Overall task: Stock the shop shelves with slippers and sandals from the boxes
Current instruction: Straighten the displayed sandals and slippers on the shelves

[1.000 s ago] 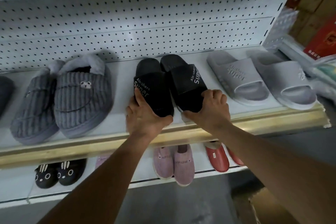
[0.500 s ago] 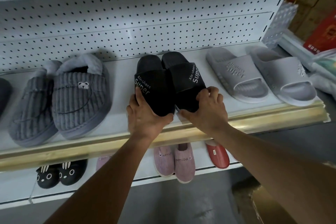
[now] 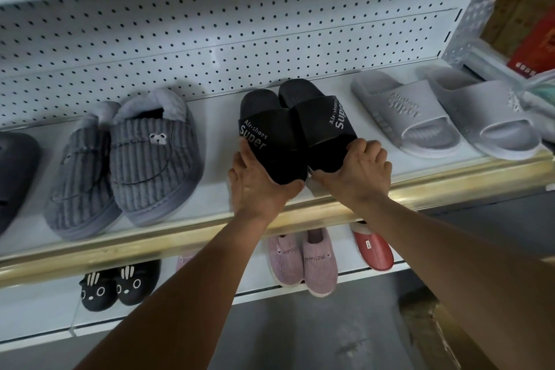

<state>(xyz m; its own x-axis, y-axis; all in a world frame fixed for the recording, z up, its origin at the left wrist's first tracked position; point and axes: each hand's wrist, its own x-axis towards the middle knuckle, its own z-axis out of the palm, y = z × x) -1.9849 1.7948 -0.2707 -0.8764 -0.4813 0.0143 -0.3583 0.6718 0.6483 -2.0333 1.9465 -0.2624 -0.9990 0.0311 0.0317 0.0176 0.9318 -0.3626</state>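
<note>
Black slides, on the shelf at twelve o'clock: my left hand and right hand each grip a toe, aligning the pair; next, I judge, release and fetch more.

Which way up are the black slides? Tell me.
Upright. Both black slides show their straps and "Super" print on top, soles down on the shelf.

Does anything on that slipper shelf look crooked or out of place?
Only the black slides: their heels overlap and they splay apart, unlike the neater grey slides beside them. The left hand and right hand are holding their toes. Nothing looks damaged.
</note>
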